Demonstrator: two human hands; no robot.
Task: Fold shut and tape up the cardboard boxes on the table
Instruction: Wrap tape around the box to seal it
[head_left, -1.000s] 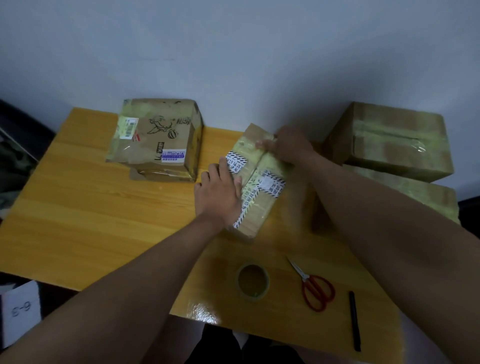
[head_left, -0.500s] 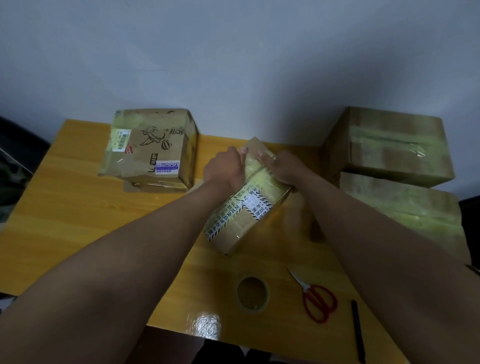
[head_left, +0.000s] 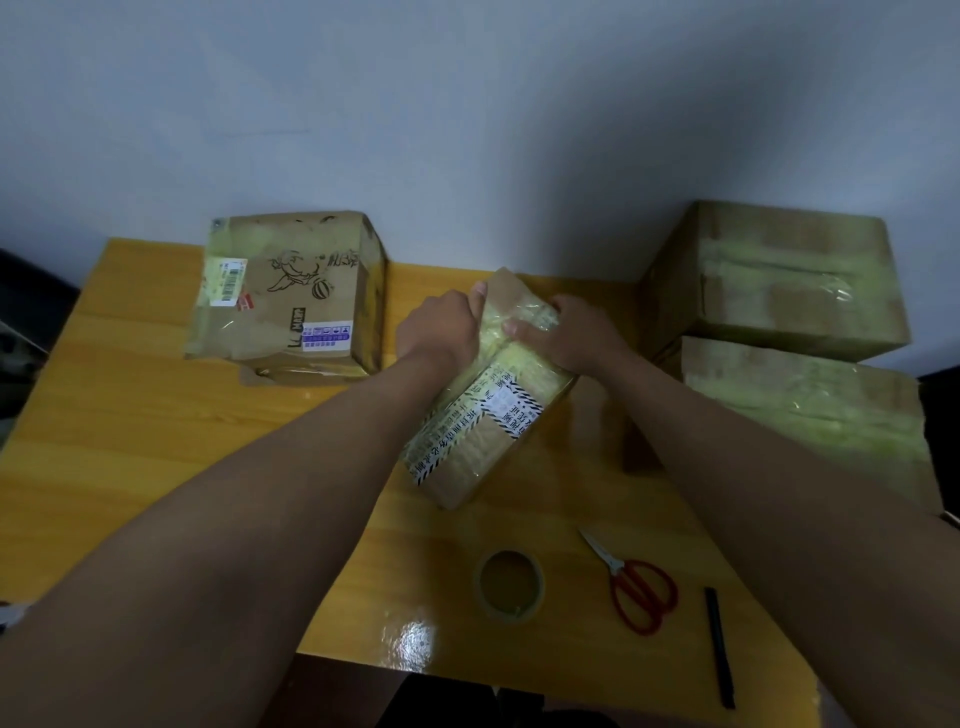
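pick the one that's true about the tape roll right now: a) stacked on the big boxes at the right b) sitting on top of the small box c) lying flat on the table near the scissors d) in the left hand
c: the tape roll lies flat on the table just left of the red-handled scissors, while the left hand and right hand both grip the small box.

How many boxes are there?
4: the small box in both hands, the printed box back left, and two stacked at right, upper box on lower box. More may be hidden.
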